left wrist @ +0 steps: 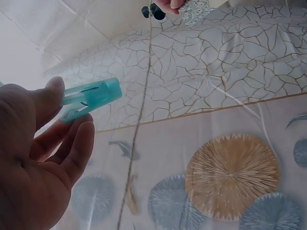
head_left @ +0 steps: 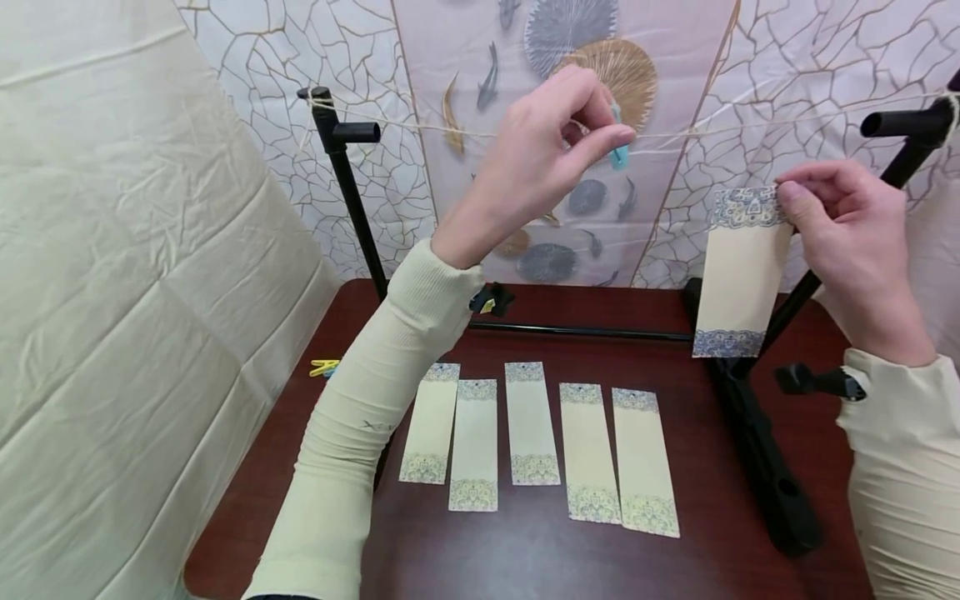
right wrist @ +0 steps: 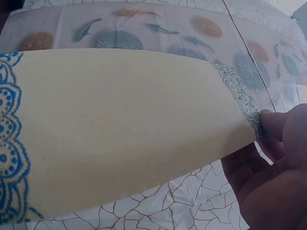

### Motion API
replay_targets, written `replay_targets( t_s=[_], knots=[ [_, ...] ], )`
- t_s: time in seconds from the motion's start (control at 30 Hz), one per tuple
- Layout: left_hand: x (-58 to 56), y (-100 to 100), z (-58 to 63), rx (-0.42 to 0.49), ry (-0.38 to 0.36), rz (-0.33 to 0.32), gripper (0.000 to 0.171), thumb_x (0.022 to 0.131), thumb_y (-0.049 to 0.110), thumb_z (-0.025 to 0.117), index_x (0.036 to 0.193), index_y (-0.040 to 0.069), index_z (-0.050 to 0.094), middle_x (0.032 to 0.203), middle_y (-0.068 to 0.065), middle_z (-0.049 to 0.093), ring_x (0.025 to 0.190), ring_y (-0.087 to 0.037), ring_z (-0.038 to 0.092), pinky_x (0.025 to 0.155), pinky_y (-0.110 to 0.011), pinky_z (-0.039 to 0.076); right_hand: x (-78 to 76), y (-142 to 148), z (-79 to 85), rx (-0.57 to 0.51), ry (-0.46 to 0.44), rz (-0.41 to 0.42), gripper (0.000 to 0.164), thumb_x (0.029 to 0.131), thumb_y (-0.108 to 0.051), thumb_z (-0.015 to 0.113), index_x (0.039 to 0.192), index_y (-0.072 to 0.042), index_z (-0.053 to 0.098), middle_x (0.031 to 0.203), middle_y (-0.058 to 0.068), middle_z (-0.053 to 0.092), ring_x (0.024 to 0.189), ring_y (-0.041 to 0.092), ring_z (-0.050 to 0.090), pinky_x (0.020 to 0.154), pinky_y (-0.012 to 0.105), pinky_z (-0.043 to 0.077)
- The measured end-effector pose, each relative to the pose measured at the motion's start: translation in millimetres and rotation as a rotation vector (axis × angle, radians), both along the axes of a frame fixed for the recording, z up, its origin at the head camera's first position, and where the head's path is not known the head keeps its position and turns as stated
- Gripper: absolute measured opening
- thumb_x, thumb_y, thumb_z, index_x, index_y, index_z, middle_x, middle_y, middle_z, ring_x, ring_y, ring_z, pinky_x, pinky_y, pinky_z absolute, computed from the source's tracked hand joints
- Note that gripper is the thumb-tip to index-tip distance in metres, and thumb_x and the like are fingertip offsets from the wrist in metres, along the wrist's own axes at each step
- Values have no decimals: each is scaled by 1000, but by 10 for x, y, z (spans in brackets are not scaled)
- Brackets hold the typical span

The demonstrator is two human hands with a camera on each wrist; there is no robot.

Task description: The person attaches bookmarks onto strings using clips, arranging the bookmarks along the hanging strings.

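Observation:
My left hand [head_left: 551, 133] is raised near the string [head_left: 465, 133], pinching a teal clothespin [left wrist: 93, 99] between thumb and fingers. In the left wrist view the clothespin is apart from the string. To the right, my right hand [head_left: 858, 237] pinches a cream paper bookmark [head_left: 742, 275] by its upper right corner. The bookmark hangs down, slightly tilted, with a blue lace pattern at both ends. It sits below the string's right part. In the right wrist view its cream face [right wrist: 129, 120] fills much of the picture.
Several similar bookmarks [head_left: 532, 425] lie in a row on the dark red table [head_left: 570, 567]. The string spans a black stand [head_left: 352, 200] with posts on both sides. A yellow clothespin [head_left: 324, 367] lies at the left, partly behind the sleeve. A patterned cloth [head_left: 285, 167] hangs behind.

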State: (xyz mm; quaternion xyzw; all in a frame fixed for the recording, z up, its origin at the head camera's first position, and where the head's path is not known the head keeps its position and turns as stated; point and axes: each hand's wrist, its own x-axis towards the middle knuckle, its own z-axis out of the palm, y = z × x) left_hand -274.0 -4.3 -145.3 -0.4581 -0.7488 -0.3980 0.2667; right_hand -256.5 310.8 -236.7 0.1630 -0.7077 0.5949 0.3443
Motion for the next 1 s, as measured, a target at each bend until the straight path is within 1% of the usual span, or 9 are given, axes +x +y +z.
replay_targets(
  t_s=[0.1, 0.23, 0.33, 0.47, 0.57, 0.77, 0.9, 0.93, 1.0],
  knots=[
    [1, 59, 83, -33, 17, 23, 18, 94, 19, 66, 87, 3, 59, 89, -1, 56, 81, -3, 49, 78, -13, 47, -5, 14, 15, 69, -2, -90, 17, 89, 0, 66, 104, 7, 70, 80, -12, 72, 65, -1, 60, 61, 10, 44],
    [-15, 146, 173, -46, -13, 71, 16, 95, 20, 65, 91, 5, 59, 88, 2, 55, 82, -2, 51, 79, -11, 46, -24, 37, 47, 80, -2, -128, 17, 90, -1, 66, 105, 4, 71, 79, -14, 71, 63, -1, 57, 59, 10, 42],
    [-45, 241, 238, -64, -13, 139, 16, 95, 23, 65, 87, 12, 56, 86, 4, 53, 81, -2, 50, 78, -9, 41, -50, 56, 84, 119, 24, -166, 16, 91, -4, 65, 105, 0, 72, 80, -16, 70, 60, -1, 53, 57, 10, 39],
    [-94, 374, 311, -106, 31, 215, 22, 96, 27, 64, 80, 18, 50, 82, 7, 49, 77, -2, 45, 73, -12, 34, -81, 61, 141, 132, 47, -180, 14, 93, -6, 64, 104, -6, 72, 82, -16, 69, 57, 1, 48, 54, 11, 35],
    [-125, 463, 354, -149, 45, 243, 22, 97, 29, 61, 81, 19, 51, 81, 8, 47, 75, -1, 43, 73, -13, 33, -92, 41, 187, 87, 64, -155, 14, 92, -2, 63, 102, -5, 72, 81, -14, 70, 57, 1, 49, 54, 11, 35],
    [-162, 633, 409, -213, 43, 244, 22, 98, 32, 59, 81, 20, 50, 79, 10, 45, 75, 0, 41, 74, -12, 32, -54, -19, 256, 5, 110, -148, 13, 90, 1, 63, 98, -3, 72, 78, -12, 70, 62, -1, 54, 59, 11, 38],
    [-175, 756, 452, -229, 23, 223, 25, 98, 31, 58, 78, 22, 47, 77, 10, 45, 72, 1, 41, 74, -12, 32, -40, -44, 282, -59, 109, -151, 14, 89, 3, 63, 99, -3, 71, 75, -9, 70, 60, 1, 53, 58, 11, 38],
    [-178, 792, 466, -229, 0, 212, 25, 98, 30, 58, 78, 22, 46, 77, 10, 45, 72, 1, 41, 74, -12, 32, -43, -43, 287, -63, 106, -158, 15, 89, 2, 63, 100, -4, 70, 74, -9, 69, 59, 1, 53, 57, 12, 38],
    [-183, 867, 482, -248, -13, 205, 24, 99, 30, 57, 79, 21, 48, 77, 10, 45, 71, 1, 42, 74, -12, 32, -45, -37, 295, -53, 81, -193, 16, 90, -1, 62, 104, -7, 67, 75, -10, 67, 59, 1, 51, 57, 12, 37]
  ],
)
